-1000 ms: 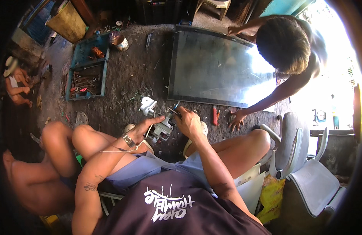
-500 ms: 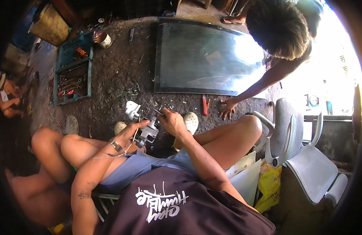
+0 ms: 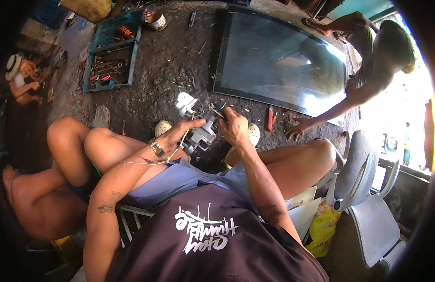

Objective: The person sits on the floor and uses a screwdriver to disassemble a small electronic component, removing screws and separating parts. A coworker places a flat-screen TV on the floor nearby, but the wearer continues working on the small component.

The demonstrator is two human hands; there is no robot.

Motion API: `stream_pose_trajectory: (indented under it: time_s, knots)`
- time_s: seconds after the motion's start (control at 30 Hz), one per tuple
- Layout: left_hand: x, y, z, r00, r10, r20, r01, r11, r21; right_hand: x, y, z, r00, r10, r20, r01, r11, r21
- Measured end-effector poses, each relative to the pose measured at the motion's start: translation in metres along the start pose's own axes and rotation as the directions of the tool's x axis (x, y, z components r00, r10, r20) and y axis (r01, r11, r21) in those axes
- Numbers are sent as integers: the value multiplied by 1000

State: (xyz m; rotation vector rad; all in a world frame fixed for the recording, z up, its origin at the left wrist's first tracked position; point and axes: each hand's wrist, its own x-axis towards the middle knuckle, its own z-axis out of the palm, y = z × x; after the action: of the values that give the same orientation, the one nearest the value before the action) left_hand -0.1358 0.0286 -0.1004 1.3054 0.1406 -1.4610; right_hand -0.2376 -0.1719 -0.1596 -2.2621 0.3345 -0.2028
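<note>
Gripping lumpy grey assembly [image 3: 202,135]: left hand [image 3: 176,135] | pinching slim tool [image 3: 221,108]: right hand [image 3: 235,128] | floor [image 3: 161,61]: dark, rough

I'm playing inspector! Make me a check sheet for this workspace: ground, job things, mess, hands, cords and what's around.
Surface: dark, rough ground.
Job's things: grey part, held; white piece just beyond it, maybe attached, can't tell.
Clutter: red tool on the ground; open blue toolbox with tools inside.
Hands: left hand holds the grey part; right hand holds a thin tool.
Cables: pale cord by the left wrist.
Surroundings: glass panel; chair; co-worker beside the panel.
</note>
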Motion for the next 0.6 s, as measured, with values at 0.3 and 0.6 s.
stream_pose_trajectory:
  time_s: [0.3, 0.6]
  knots:
    - [-8, -2, 20, 936, 295, -190, -255, 944, 209, 7, -11, 17, 892, 442, 96, -386, 634, 670]
    - [-18, 2, 11, 834, 550, 25, -503, 743, 441, 16, -37, -28, 848, 471, 242, -523, 672, 525]
